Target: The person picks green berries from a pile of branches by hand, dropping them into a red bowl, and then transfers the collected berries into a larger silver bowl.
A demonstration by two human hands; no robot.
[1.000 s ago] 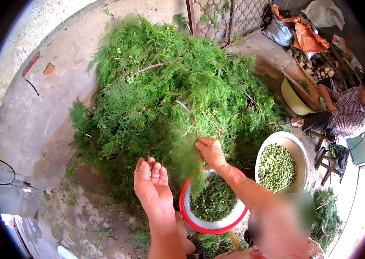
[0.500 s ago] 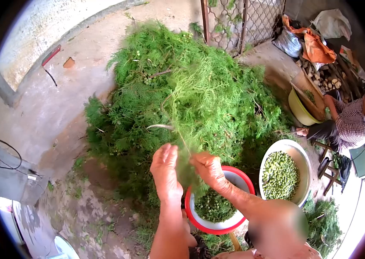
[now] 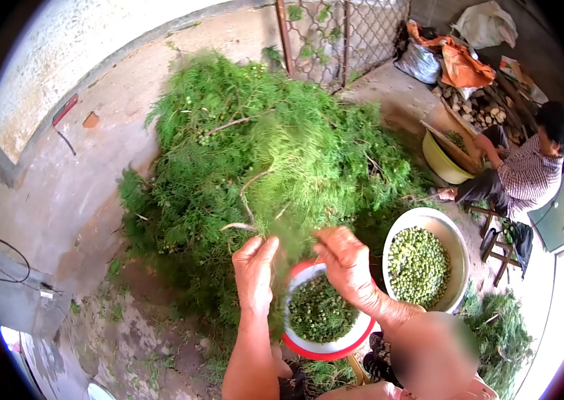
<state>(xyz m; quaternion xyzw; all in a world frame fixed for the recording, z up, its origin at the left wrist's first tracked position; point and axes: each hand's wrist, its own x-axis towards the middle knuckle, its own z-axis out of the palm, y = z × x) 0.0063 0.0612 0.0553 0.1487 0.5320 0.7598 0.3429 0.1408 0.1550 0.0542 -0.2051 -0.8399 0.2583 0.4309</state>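
A leafy green branch (image 3: 279, 150) with a brown stem rises in front of me over a large heap of cut greenery (image 3: 182, 173). My left hand (image 3: 253, 270) is closed on its lower end, thumb and fingers pressed together. To the right of it, my right hand (image 3: 347, 263) has curled fingers beside the blurred foliage; what they hold, if anything, is too smeared to name. Under my right hand sits a red-rimmed white basin (image 3: 361, 331) with small green cones and sprigs (image 3: 319, 310). A larger metal basin (image 3: 461, 270) at the right holds green cones (image 3: 419, 265).
A person (image 3: 529, 170) sits at the right by a yellow-green basin (image 3: 439, 160). Firewood (image 3: 489, 110) and an orange bag (image 3: 463, 65) lie behind. A mesh gate (image 3: 379, 33) stands at the back, a red-handled tool (image 3: 65, 110) at the left, more greenery (image 3: 499, 340) lower right.
The view has shifted, so the surroundings appear further left. My right hand has moved away from my left hand, to the right, and the leafy branch has blurred and changed position.
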